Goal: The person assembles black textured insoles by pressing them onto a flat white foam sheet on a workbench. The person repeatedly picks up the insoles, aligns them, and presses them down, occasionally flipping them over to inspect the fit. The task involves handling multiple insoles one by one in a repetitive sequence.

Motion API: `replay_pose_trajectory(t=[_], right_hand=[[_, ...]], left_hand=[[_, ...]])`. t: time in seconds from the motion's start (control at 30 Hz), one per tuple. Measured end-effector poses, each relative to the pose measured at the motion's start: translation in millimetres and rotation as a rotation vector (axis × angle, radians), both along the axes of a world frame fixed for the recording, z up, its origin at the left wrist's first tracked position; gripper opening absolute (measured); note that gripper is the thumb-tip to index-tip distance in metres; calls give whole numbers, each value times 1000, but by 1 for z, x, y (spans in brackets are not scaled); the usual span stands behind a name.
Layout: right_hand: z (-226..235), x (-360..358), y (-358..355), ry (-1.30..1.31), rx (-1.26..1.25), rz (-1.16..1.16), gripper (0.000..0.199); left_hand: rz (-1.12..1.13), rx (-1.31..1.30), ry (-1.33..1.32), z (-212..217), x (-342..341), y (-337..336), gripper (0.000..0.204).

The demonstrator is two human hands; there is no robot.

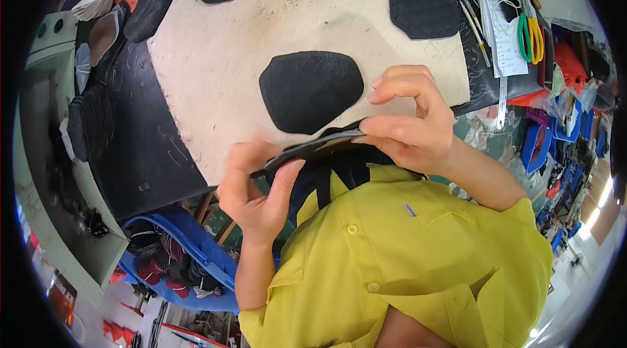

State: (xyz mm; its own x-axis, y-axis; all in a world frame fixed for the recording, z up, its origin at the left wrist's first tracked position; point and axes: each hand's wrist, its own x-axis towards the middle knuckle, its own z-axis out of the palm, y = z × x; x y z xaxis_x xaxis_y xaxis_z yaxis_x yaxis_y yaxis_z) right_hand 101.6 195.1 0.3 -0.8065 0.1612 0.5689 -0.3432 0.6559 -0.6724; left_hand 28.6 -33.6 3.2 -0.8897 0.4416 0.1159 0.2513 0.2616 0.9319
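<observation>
Left hand (258,184) and right hand (411,119) pinch opposite ends of a thin dark panel (313,146) at the bench's (144,162) near edge; its handling looks unfinished, while a smooth black panel (312,90) and a quilted black panel (423,7) lie unheld beyond.

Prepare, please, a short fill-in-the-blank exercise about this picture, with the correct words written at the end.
1. The left hand and the right hand hold a thin dark piece; the hand nearer to the scissors is the ____ one.
2. The colour of the buttoned shirt is ____.
3. The plain pad on the pale sheet is ____ in colour.
4. The quilted pad lies farther away ____ the shirt than the plain pad does.

Missing words: right; yellow; black; from.
</observation>
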Motion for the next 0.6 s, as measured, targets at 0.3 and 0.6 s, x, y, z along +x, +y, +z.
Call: replay_pose_trajectory(t=[0.3, 0.6], right_hand=[[53, -13, 16, -457, -238, 343, 10], [7, -10, 120, -659, 521, -587, 34]], left_hand=[[244, -47, -90, 33, 11, -31, 18], [478, 543, -538, 17, -43, -76, 13]])
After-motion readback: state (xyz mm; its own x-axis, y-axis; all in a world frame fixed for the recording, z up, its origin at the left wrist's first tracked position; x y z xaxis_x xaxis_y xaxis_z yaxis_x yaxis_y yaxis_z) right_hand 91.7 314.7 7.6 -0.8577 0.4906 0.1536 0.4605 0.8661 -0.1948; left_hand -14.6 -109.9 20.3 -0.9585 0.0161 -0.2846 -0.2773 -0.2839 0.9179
